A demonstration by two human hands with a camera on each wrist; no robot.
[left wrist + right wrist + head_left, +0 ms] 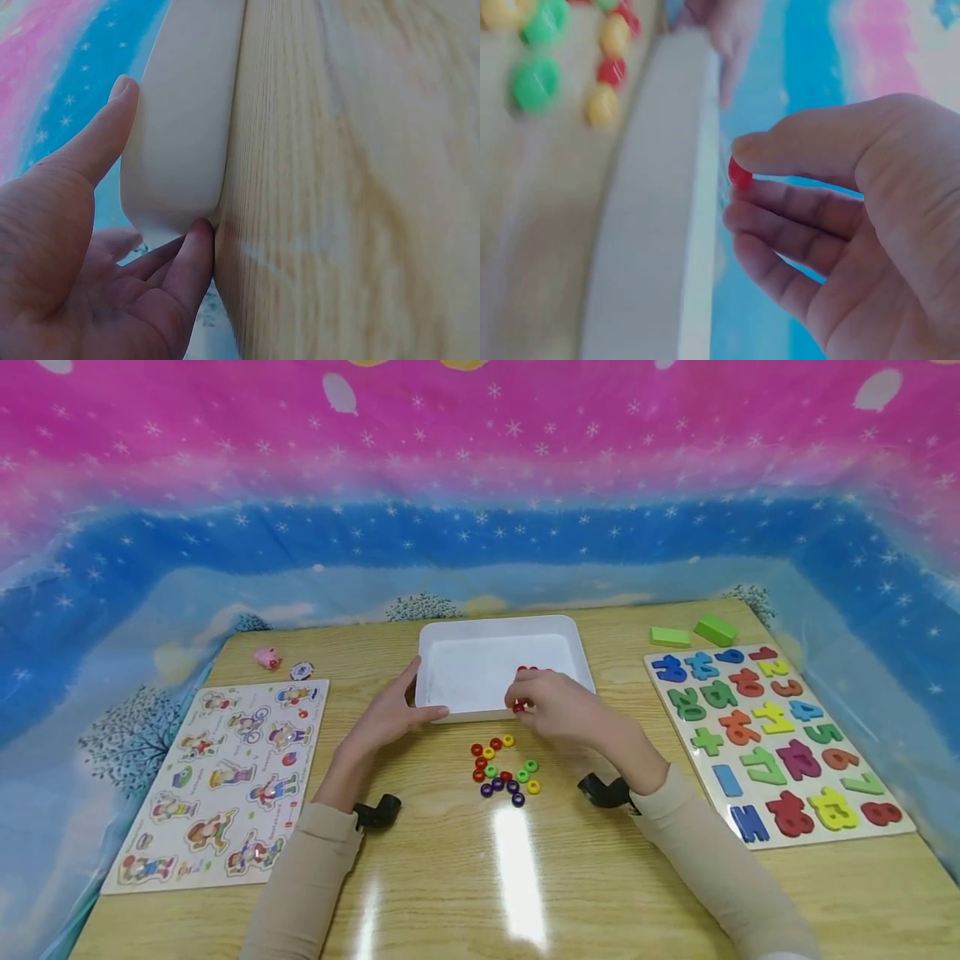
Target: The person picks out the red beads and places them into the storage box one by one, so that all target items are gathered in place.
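Note:
A white rectangular tray lies toward the back of the table. My left hand grips its near left corner, the thumb at the rim and the other fingers round the side; in the left wrist view a fingertip touches low on the tray's corner. Over the tray's near edge, my right hand pinches a small red bead between thumb and index finger. Several more red beads lie in the tray, partly hidden behind that hand.
In front of the tray lie several red, yellow, green and purple ring beads. A picture puzzle board is at left, with a pink pig figure and a chip behind. At right are a number board and green blocks.

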